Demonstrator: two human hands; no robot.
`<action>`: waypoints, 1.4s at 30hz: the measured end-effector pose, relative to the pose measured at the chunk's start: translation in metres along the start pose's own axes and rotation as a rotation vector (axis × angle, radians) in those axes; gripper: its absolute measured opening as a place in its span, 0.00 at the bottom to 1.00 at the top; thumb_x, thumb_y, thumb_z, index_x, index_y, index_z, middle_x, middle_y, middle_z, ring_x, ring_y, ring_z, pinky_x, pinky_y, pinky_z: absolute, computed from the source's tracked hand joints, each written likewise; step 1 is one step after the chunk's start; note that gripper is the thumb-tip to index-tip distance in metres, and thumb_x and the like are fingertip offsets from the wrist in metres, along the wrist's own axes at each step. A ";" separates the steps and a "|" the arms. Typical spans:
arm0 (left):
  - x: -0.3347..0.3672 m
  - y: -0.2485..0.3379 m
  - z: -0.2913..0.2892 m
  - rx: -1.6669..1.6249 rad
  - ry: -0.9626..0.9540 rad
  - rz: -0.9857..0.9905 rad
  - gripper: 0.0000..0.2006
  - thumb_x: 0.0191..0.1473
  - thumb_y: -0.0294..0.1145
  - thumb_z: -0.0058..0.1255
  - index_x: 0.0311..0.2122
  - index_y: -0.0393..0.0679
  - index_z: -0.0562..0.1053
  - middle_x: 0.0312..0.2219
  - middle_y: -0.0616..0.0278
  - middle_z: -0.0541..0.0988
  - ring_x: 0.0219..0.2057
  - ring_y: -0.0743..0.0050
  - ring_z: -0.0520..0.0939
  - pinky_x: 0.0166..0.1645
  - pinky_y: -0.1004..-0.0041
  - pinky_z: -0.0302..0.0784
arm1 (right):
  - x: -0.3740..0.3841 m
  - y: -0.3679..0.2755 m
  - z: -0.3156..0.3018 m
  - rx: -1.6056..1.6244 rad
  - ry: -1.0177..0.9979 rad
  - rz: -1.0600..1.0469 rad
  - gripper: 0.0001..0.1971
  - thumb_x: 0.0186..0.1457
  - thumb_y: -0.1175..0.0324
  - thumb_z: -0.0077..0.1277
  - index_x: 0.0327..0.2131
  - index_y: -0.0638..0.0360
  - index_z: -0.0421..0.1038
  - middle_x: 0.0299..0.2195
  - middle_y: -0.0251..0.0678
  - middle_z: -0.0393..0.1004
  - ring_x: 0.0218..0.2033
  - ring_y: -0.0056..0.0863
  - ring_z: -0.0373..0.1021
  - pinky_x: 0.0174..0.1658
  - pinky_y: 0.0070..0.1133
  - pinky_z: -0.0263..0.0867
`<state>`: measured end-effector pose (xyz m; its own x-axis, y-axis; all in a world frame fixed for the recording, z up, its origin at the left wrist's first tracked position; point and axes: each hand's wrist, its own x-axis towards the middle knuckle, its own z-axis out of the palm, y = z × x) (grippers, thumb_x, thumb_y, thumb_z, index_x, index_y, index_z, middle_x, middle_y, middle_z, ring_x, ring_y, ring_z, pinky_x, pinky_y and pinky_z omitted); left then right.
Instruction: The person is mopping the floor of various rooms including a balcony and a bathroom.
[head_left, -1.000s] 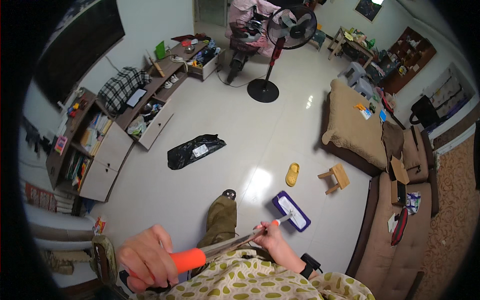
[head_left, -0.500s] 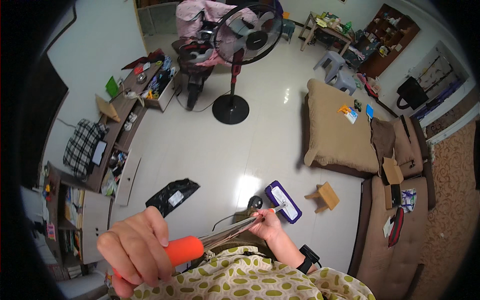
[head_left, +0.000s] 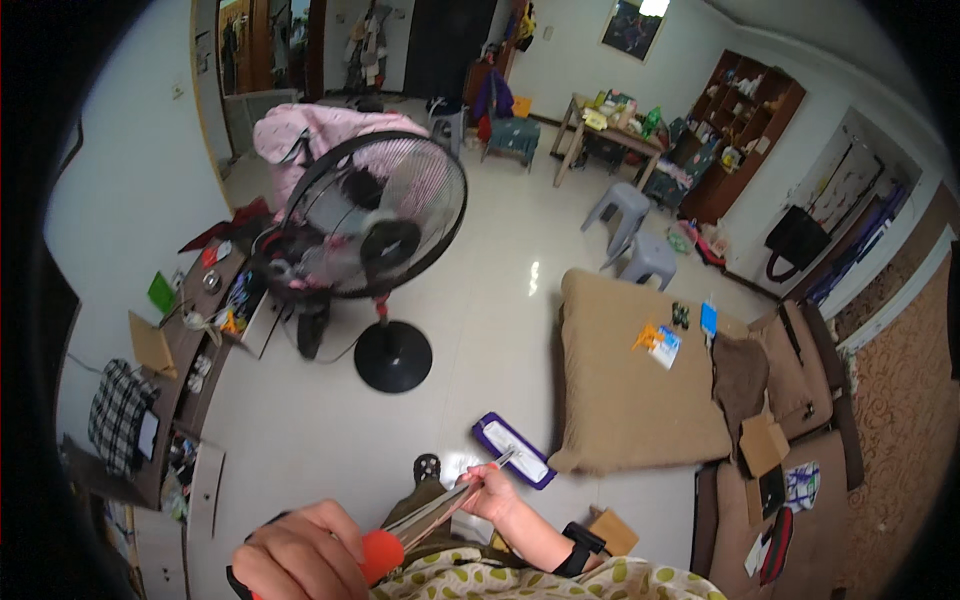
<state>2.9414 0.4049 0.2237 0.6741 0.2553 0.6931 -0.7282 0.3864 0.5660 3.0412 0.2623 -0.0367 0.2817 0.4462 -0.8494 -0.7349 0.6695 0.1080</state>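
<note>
My left hand is closed around the orange grip of a flat mop, at the lower left. Farther down the mop's metal pole, my right hand wraps round it, just above the head; a black band circles that wrist. The flat mop has a white plate edged with purple fringe, and its head lies on the pale tiled floor. Beyond it to the right stands the corner of a brown-covered table or bed. One of my shoes shows left of the mop head.
A black standing fan stands ahead to the left, before a pink-covered scooter. Grey plastic stools stand farther right. A low cabinet lines the left, a brown sofa the right. A small wooden stool is partly behind my forearm.
The view has moved forward and tilted up, bringing the fan and brown-covered furniture nearer. The black plastic bag on the floor has left view. Both hands keep hold of the mop.
</note>
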 end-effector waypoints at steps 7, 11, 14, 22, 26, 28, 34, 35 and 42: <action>0.125 -0.183 -0.023 -0.086 -0.614 -0.067 0.10 0.38 0.37 0.53 0.21 0.44 0.67 0.20 0.63 0.72 0.20 0.69 0.72 0.28 0.67 0.64 | 0.075 -0.172 0.082 0.049 -0.066 -0.074 0.08 0.42 0.77 0.33 0.15 0.52 0.53 0.10 0.30 0.53 0.11 0.23 0.57 0.23 0.25 0.57; 0.212 -0.263 -0.018 -0.106 -0.653 -0.022 0.09 0.37 0.35 0.53 0.23 0.43 0.68 0.20 0.63 0.71 0.21 0.67 0.72 0.28 0.68 0.64 | 0.105 -0.260 0.157 0.022 -0.131 -0.049 0.07 0.41 0.76 0.34 0.16 0.51 0.53 0.09 0.29 0.52 0.11 0.23 0.55 0.22 0.24 0.54; 0.264 -0.319 -0.012 -0.154 -0.735 0.012 0.09 0.39 0.35 0.51 0.24 0.42 0.67 0.21 0.62 0.71 0.22 0.66 0.72 0.27 0.70 0.65 | 0.118 -0.328 0.193 0.058 -0.191 -0.060 0.07 0.39 0.77 0.34 0.17 0.49 0.53 0.09 0.29 0.51 0.11 0.23 0.53 0.21 0.24 0.51; 0.376 -0.473 -0.020 -0.023 -0.688 -0.082 0.13 0.40 0.36 0.51 0.29 0.39 0.65 0.23 0.58 0.71 0.22 0.63 0.72 0.27 0.69 0.65 | 0.177 -0.494 0.306 -0.092 -0.256 -0.004 0.07 0.40 0.74 0.36 0.15 0.51 0.52 0.11 0.29 0.54 0.13 0.24 0.53 0.20 0.23 0.50; 0.438 -0.552 -0.019 0.157 -0.585 -0.034 0.14 0.34 0.32 0.56 0.28 0.40 0.66 0.22 0.61 0.72 0.22 0.64 0.72 0.29 0.70 0.64 | 0.196 -0.579 0.360 -0.190 -0.280 0.121 0.06 0.42 0.72 0.34 0.15 0.53 0.53 0.11 0.29 0.57 0.15 0.26 0.55 0.22 0.26 0.55; 0.472 -0.587 -0.024 0.244 -0.593 -0.049 0.14 0.35 0.31 0.55 0.29 0.40 0.67 0.22 0.60 0.71 0.22 0.63 0.72 0.29 0.70 0.64 | 0.207 -0.620 0.392 -0.267 -0.205 0.156 0.06 0.42 0.72 0.35 0.16 0.51 0.53 0.12 0.30 0.58 0.16 0.26 0.57 0.25 0.29 0.56; 0.552 -0.689 -0.063 0.283 -0.470 -0.040 0.14 0.37 0.30 0.53 0.32 0.40 0.66 0.21 0.63 0.73 0.20 0.73 0.73 0.26 0.75 0.65 | 0.279 -0.718 0.459 -0.283 -0.186 0.016 0.09 0.40 0.70 0.38 0.12 0.57 0.59 0.13 0.34 0.62 0.20 0.32 0.60 0.29 0.29 0.58; 0.564 -0.706 -0.072 0.229 -0.399 -0.077 0.12 0.34 0.27 0.56 0.27 0.42 0.66 0.18 0.65 0.74 0.19 0.74 0.75 0.28 0.74 0.65 | 0.284 -0.731 0.474 -0.274 -0.175 0.022 0.09 0.40 0.70 0.38 0.12 0.57 0.59 0.13 0.34 0.62 0.20 0.32 0.60 0.29 0.29 0.58; 0.701 -0.845 -0.159 -0.024 -0.508 -0.154 0.17 0.29 0.24 0.58 0.29 0.41 0.67 0.19 0.59 0.74 0.19 0.69 0.76 0.21 0.75 0.70 | 0.340 -0.829 0.597 -0.169 -0.048 -0.091 0.08 0.37 0.73 0.43 0.12 0.56 0.57 0.14 0.35 0.62 0.21 0.35 0.61 0.36 0.35 0.57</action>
<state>4.0488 0.3981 0.1609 0.6241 -0.2648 0.7351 -0.6188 0.4069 0.6719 4.1142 0.2131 -0.1064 0.3779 0.4186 -0.8258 -0.7968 0.6012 -0.0599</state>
